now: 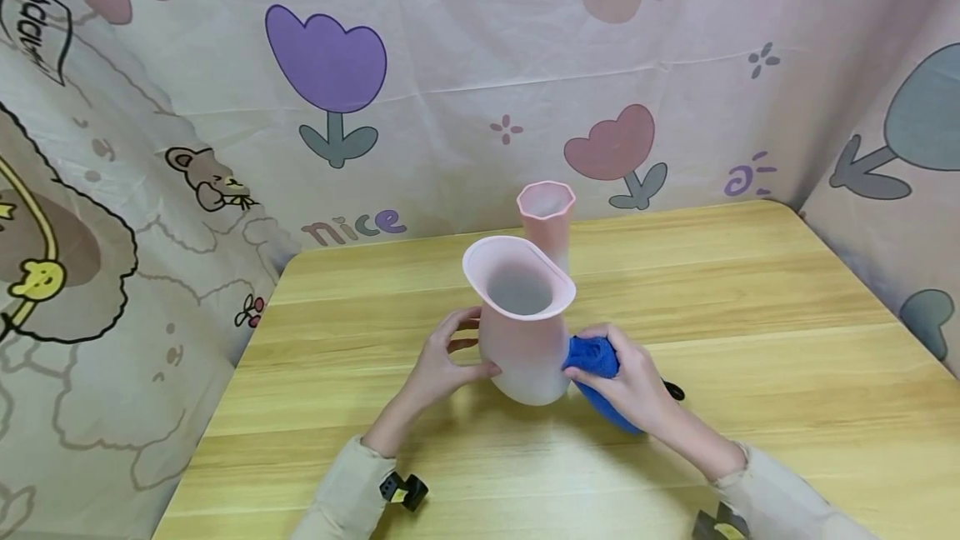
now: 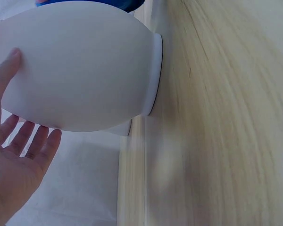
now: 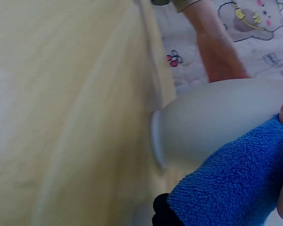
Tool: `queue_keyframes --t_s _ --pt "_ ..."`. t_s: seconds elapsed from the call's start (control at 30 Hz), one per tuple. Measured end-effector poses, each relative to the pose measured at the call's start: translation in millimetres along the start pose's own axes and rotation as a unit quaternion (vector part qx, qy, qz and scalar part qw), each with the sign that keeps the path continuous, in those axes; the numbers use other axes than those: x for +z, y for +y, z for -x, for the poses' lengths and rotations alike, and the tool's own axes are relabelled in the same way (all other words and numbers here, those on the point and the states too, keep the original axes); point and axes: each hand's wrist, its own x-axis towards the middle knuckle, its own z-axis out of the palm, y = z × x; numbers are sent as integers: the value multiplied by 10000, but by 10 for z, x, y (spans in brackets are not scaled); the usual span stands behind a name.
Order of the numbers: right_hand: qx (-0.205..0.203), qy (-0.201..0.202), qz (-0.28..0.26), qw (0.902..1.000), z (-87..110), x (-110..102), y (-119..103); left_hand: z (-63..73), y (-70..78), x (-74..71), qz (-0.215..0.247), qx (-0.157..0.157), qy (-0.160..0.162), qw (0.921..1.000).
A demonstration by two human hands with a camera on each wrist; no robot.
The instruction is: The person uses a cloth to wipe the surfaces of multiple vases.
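flared vase held to blue cloth — wiping apparently under way

pink at the mouth and paler below, the flared vase is seen on the wooden table, near its middle; whether its base is slightly raised cannot be told. one side is clasped by the left hand, thumb in front and fingers curved round toward the back. against the opposite wall the blue cloth is held, bunched and pinched between thumb and fingers of the right hand, a black loop showing beyond.

from that contact, the outer wall is judged to be partway through being wiped — how much has been covered cannot be told, and the inside, where no cloth is seen, may be left to do. behind, the octagonal pink vase is touched by neither hand; whether it has been wiped is not shown.
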Motion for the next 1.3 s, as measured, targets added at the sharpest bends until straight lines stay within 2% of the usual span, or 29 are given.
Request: queue_keyframes --t_s 0.1,0.23,0.37,0.47,0.6,0.67,0.8,1.07,1.3 --pt "-227 304 -79 9992 -82 6 -75 1 32 1 25 -45 11 10000" --pt "-317 643 -200 9972 -201 7 -193 12 176 0 79 -2 8 10000" --pt "-379 966 -634 9926 -316 8 -306 24 316 -2 54 17 -14 10000" --pt "-600 1355 -1178 9819 -390 28 -374 26 343 -2 37 7 -20 10000" --pt "-849 1935 -1777 9611 -449 68 -449 23 333 3 96 12 -14 10000" --pt "-861 2209 -1876 9532 -457 74 -480 22 337 5 117 5 -19 9999" --pt "-782 2561 -1907 9444 -457 53 -514 20 349 9 109 -12 -33 9999" --pt "-1015 2911 -1926 9316 -530 -45 -582 17 358 6 114 -41 -43 9999" --pt "-1124 2881 -1901 9318 -561 -17 -574 15 316 3 115 3 -30 9999"
